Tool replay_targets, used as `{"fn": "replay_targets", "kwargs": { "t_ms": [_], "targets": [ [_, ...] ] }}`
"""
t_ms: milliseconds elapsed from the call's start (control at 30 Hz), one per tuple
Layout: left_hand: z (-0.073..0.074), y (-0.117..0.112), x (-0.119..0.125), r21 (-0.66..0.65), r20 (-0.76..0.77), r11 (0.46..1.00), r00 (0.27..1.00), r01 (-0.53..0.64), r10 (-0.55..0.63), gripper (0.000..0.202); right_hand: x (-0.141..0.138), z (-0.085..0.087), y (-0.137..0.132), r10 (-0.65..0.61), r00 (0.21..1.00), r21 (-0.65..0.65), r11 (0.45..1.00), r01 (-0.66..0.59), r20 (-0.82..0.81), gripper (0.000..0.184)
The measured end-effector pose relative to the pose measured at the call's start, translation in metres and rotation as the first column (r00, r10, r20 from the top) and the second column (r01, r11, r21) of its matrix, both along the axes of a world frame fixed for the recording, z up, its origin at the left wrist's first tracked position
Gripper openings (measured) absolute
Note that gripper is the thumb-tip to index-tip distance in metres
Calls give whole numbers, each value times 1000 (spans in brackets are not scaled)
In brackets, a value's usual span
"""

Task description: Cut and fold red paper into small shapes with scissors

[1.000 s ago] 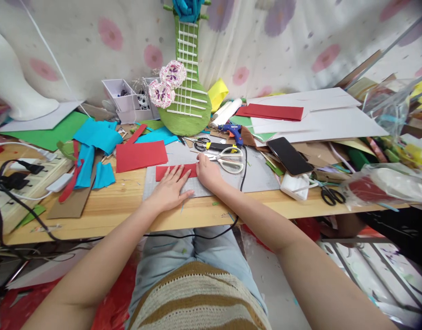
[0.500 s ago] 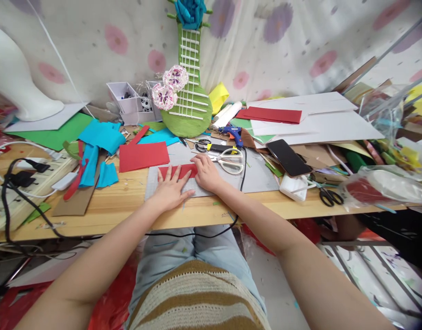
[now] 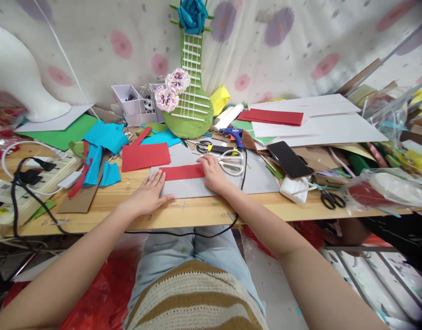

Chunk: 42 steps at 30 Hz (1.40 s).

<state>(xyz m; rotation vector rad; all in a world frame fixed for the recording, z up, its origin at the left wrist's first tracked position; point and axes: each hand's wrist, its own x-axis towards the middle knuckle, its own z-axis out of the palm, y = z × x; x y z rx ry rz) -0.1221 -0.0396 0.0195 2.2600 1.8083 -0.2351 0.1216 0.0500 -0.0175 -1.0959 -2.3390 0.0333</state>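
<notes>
A narrow red paper strip lies flat on the grey cutting mat in front of me. My left hand rests flat at the strip's left end, fingers stretched out and thumb apart. Over the right end, my right hand has its fingers bent and closed on the strip; the thumb is hidden. Just right of that hand lie white-handled scissors. A larger red paper sheet is beyond my left hand.
Behind the mat are a yellow-black cutter, a blue glue gun and a green guitar-shaped craft. A phone and black scissors lie right. A power strip stands left; a black cable crosses the mat.
My left hand has slid left along the strip to its left end, uncovering the middle. My right hand has shifted slightly right and stays at the right end.
</notes>
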Motion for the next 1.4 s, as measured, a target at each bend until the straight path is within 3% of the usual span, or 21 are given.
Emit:
{"fn": "replay_targets", "kwargs": {
  "t_ms": [67, 200, 300, 400, 533, 700, 767, 867, 933, 1067, 1133, 1233, 1400],
  "targets": [
    [6, 2, 2, 15, 3, 1000, 1000, 2, -2, 88, 11, 8, 4, -65, 998, 19, 998, 65, 1, 49],
    [27, 13, 19, 206, 65, 978, 996, 44, -59, 74, 43, 28, 14, -289, 957, -23, 957, 289, 20, 46],
    [36, 31, 38, 272, 147, 961, 985, 50, -93, 57, 62, 38, 16, -330, 932, -109, 931, 348, 151, 34],
    [34, 58, 54, 213, 187, 977, 981, 4, -45, 45, 69, 40, 16, -319, 913, -140, 922, 361, 255, 37],
    [32, 90, 64, 23, 159, 998, 985, -64, 60, 49, 70, 37, 19, -321, 896, -122, 920, 372, 308, 38],
    [42, 105, 71, -135, 30, 984, 992, -116, 121, 43, 85, 37, 26, -111, 975, -173, 974, 145, 193, 34],
    [45, 106, 71, -136, 13, 986, 995, -95, 98, 33, 90, 38, 29, -105, 987, -172, 977, 125, 122, 34],
    [44, 106, 67, -108, 105, 990, 989, -89, 100, 22, 89, 40, 38, -228, 970, -130, 963, 236, 80, 35],
    [41, 108, 60, -65, 227, 985, 959, -158, 168, 21, 82, 42, 47, -327, 939, -102, 936, 337, 106, 35],
    [36, 113, 47, -23, 522, 912, 773, -409, 360, 23, 62, 45, 65, -466, 867, -71, 872, 484, 176, 30],
    [32, 113, 42, -25, 590, 883, 706, -469, 392, 21, 53, 45, 68, -493, 844, -81, 852, 518, 213, 28],
    [23, 109, 37, 68, 560, 877, 746, -475, 361, 20, 43, 42, 69, -498, 826, -100, 838, 537, 264, 28],
    [11, 94, 37, 216, 513, 861, 804, -460, 301, 40, 43, 36, 68, -496, 833, -121, 837, 534, 245, 30]
  ]
}}
